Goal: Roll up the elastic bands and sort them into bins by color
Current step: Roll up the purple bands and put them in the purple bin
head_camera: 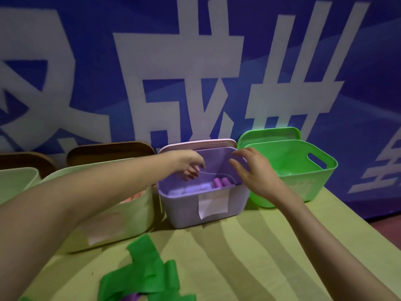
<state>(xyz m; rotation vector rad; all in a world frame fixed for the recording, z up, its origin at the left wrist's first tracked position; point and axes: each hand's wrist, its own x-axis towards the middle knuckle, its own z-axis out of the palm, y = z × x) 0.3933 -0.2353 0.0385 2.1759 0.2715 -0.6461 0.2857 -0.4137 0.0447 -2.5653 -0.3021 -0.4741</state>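
The purple bin (186,205) stands mid-table with two rolled purple bands (220,182) lying at its bottom right. My left hand (188,165) reaches over the bin's left rim, its fingers hanging loosely curled inside, with nothing visible in them. My right hand (255,172) is spread over the bin's right rim with straight fingers and holds nothing. Several loose green bands (143,272) lie unrolled in a heap on the table near me, and a bit of purple band (130,298) shows under them.
A green bin (303,170) stands right of the purple one. A cream bin (121,213) with something pink (134,197) inside stands to the left, and another cream bin (15,181) at far left. Lids lean behind the bins against a blue banner wall.
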